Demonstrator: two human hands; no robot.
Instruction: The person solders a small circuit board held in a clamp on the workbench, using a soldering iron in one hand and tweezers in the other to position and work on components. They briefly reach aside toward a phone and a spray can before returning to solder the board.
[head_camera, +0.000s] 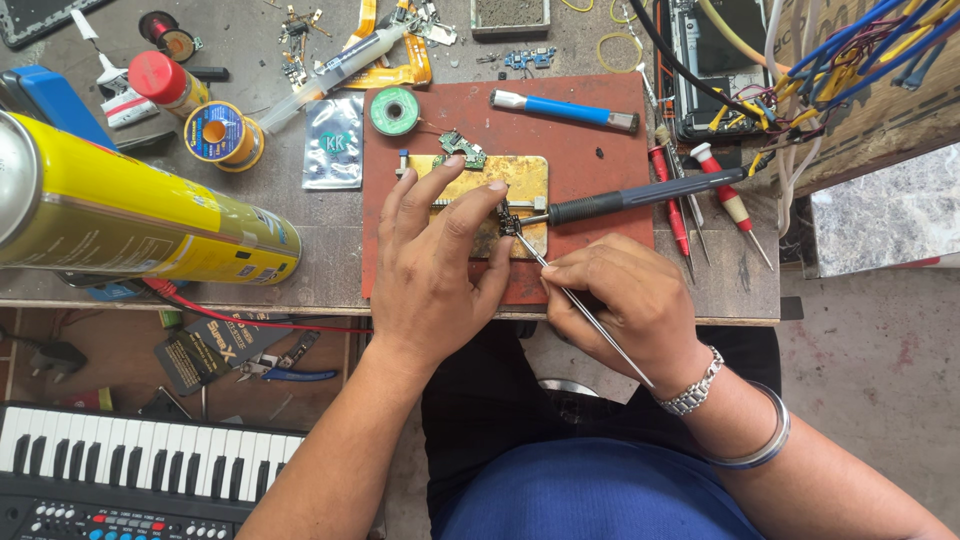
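Hands, 2: left hand (430, 270) spread flat, fingers splayed, pressing on brass-coloured holder plate (500, 185); right hand (625, 300) pinching thin metal tweezers (570, 295), tips down at small part (510, 225) on plate's lower edge, just beside left forefinger. Small part: dark, tiny, detail hard to make out. Soldering iron (620, 203), 1: black grip, lies across mat w/ tip at same part. Mat (590, 150), 1: red-brown, rectangular, matte, on grey scuffed worktop (330, 250). Green circuit board (462, 147), 1, irregular shape, at plate's top edge. Green wire spool (394, 111), 1, round, on mat. Blue-handled tool (565, 108), 1, metal ends. Red-handled screwdrivers (700, 195), approx. 3, right of mat. Solder reel (222, 134), 1, yellow/blue. Spray can (140, 215), 1, yellow, lying on side, left end cut off by frame. Silver foil pouch (334, 142), 1, crinkled. Syringe (330, 72), 1, clear plastic. Wire bundle (850, 60), blue/yellow/red, count unclear, cut off top right. Keyboard (140, 465), 1, black/white keys, partly cut off lower left. Wrist: metal watch (693, 388) + 1 bangle (760, 440) on right arm.
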